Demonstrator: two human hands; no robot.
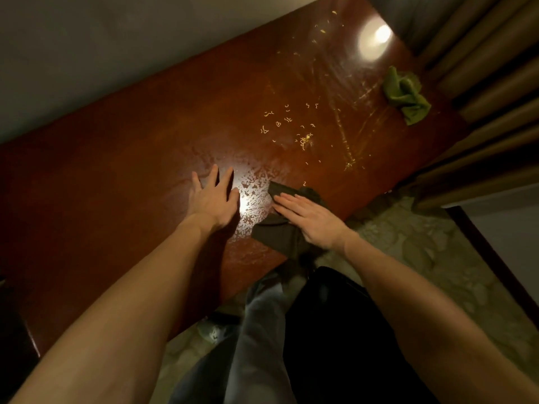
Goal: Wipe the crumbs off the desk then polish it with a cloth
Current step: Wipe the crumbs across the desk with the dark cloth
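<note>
Polished reddish-brown wooden table (pixel 122 158), running from 7 o'clock to 1 o'clock across the view, with two lamp reflections on its surface. Left hand (pixel 214 196): flat on the table, palm down, fingers spread wide, holding nothing, just left of the nearer glare at centre. Right hand (pixel 309 217): palm down with fingers straight and together, pressed flat on a dark olive cloth (pixel 280 231) near the table's front edge; the cloth lies partly under the hand and hangs slightly over that edge. Wet, beaded smear (pixel 253 193) on the wood between the two hands. Crumbs (pixel 291 123): pale curled scraps, noodle-like, scattered at 1 o'clock from the hands, thinning toward the far end of the table. Second cloth, bright green (pixel 407 96), crumpled at 2 o'clock near the table's right edge, well apart from both hands. Beige pleated curtain (pixel 481 68) at 2 o'clock beyond the table; patterned floor (pixel 423 249) at 4 o'clock.
</note>
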